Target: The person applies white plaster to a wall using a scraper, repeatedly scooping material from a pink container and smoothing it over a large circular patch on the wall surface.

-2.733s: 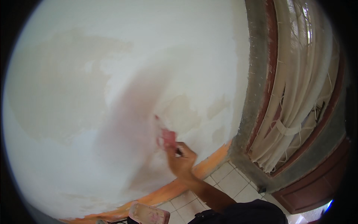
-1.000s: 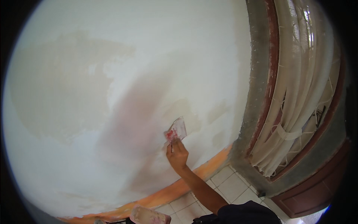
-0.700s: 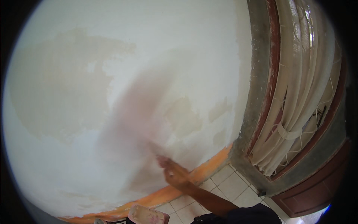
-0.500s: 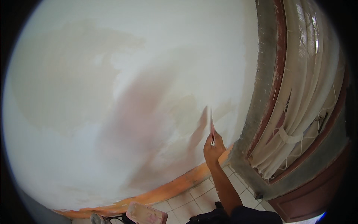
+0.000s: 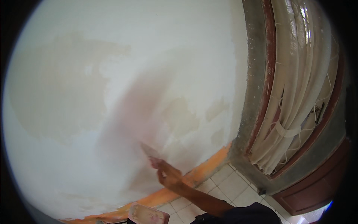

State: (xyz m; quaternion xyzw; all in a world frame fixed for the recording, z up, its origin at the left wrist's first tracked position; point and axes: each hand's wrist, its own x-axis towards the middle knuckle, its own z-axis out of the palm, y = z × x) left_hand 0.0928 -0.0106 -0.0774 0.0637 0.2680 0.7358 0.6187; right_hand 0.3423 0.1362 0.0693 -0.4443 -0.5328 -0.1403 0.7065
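Note:
My right hand [image 5: 169,174] is closed around the handle of a putty knife [image 5: 150,152]. The knife's thin blade points up and to the left, at or close to the lower part of a white wall [image 5: 179,22]; whether it touches cannot be made out. Dull beige patches show on the wall, a broad one at the left and smaller ones right of the knife. At the bottom edge is a pale, pinkish rectangular board [image 5: 148,214] with smears on its face. What supports the board is out of sight, and my left hand does not show.
An orange band [image 5: 160,198] runs along the wall's foot above white floor tiles [image 5: 233,184]. To the right stand a grey strip, a red-brown frame [image 5: 269,74] and a tied cream curtain [image 5: 287,128]. A red-brown panel [image 5: 309,192] is at the lower right.
My right hand has swung left and down across the wall with the putty knife, whose blade now tilts left instead of upright. The view has shifted slightly.

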